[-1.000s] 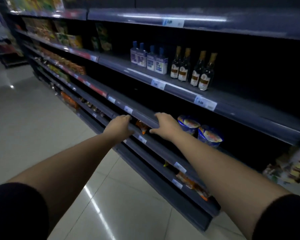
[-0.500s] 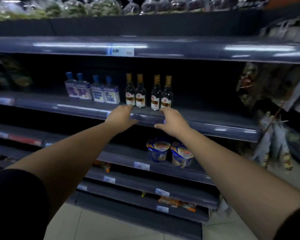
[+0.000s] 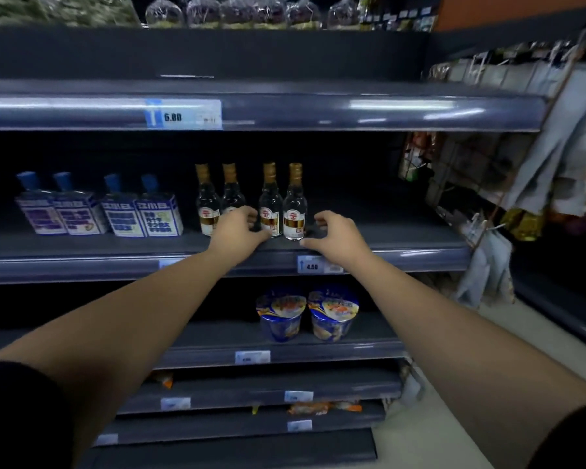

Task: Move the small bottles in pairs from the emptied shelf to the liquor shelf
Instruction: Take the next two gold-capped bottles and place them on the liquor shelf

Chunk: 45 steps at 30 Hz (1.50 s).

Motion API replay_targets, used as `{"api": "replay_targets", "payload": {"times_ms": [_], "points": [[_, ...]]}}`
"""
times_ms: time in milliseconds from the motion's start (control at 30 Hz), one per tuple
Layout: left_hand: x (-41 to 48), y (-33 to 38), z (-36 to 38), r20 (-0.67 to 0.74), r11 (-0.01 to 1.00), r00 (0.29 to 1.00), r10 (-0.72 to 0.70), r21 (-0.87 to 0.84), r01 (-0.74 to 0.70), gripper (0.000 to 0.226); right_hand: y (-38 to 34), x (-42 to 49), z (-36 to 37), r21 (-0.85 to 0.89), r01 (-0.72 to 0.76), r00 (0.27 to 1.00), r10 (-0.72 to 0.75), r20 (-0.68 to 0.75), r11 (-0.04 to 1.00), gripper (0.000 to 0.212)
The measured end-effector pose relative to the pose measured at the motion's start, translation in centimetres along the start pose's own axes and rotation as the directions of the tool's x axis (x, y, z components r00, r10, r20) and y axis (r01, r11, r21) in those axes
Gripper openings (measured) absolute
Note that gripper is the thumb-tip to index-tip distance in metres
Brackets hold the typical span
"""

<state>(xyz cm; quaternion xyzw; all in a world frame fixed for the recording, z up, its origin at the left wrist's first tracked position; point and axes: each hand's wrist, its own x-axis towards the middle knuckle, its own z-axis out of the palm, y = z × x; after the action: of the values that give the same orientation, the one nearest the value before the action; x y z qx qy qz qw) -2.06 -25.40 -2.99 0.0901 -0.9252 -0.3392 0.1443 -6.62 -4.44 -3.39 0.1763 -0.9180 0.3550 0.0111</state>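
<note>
4 flasks left of 4 bottles on shelf, cups below

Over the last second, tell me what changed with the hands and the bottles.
Both hands rose from the lower shelf edge to the bottle shelf. The left hand and right hand now flank the right pair of gold-capped bottles, fingers open, nothing gripped yet. All four gold-capped bottles and the blue-capped bottles stayed put.

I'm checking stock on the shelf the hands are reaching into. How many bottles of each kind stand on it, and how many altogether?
Clear round glass bottles with gold caps: 4
Flat square bottles with blue caps and white-and-blue labels: 4
Total: 8
</note>
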Motion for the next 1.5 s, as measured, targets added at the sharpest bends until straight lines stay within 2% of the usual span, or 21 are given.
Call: {"api": "replay_targets", "payload": {"times_ms": [133, 200, 267, 500, 800, 1033, 1200, 1400, 1500], "points": [[0.8, 0.6, 1.3, -0.089, 0.991, 0.993, -0.077, -0.116, 0.067, 0.06, -0.1, 2.1, 0.9, 0.071, 0.018, 1.0, -0.02, 0.021, 0.997, 0.069], [1.1, 0.6, 2.0, -0.101, 0.984, 0.991, -0.091, -0.163, 0.074, 0.051, -0.2, 3.1, 1.2, 0.111, 0.034, 0.999, -0.037, 0.029, 0.993, 0.055], [1.4, 0.4, 2.5, -0.093, 0.98, 0.991, -0.092, -0.186, 0.073, 0.043, -0.1, 3.9, 1.4, 0.156, 0.042, 0.998, -0.05, 0.044, 0.987, 0.052], [1.9, 0.3, 3.2, -0.115, 0.99, 0.99, -0.083, -0.121, 0.069, 0.03, 0.6, 5.9, 2.0, 0.255, 0.063, 0.991, -0.091, 0.1, 0.965, 0.052], [1.3, 1.1, 3.6, -0.164, 0.995, 0.984, -0.071, -0.079, 0.058, 0.036, 1.3, 6.1, 1.6, 0.299, 0.103, 0.986, -0.136, 0.094, 0.949, 0.05], [-1.0, 3.4, 2.9, -0.174, 0.99, 0.984, 0.044, -0.127, -0.067, 0.038, 1.8, 3.1, -0.9, 0.384, 0.109, 0.988, -0.143, 0.06, 0.917, 0.044], [-4.1, 5.4, 3.4, -0.098, 0.954, 0.984, 0.151, -0.245, -0.17, 0.039, 2.8, -2.1, -3.3, 0.407, 0.087, 0.996, -0.078, -0.037, 0.909, 0.04], [-9.4, 8.3, 8.0, 0.088, 0.911, 0.958, 0.274, -0.343, -0.229, 0.043, 7.5, -12.6, -5.0, 0.474, -0.046, 0.986, 0.116, -0.12, 0.88, 0.035], [-13.3, 10.2, 11.9, 0.232, 0.882, 0.917, 0.325, -0.425, -0.205, 0.035, 10.7, -19.6, -5.5, 0.54, -0.141, 0.957, 0.253, -0.139, 0.83, 0.034]]}}
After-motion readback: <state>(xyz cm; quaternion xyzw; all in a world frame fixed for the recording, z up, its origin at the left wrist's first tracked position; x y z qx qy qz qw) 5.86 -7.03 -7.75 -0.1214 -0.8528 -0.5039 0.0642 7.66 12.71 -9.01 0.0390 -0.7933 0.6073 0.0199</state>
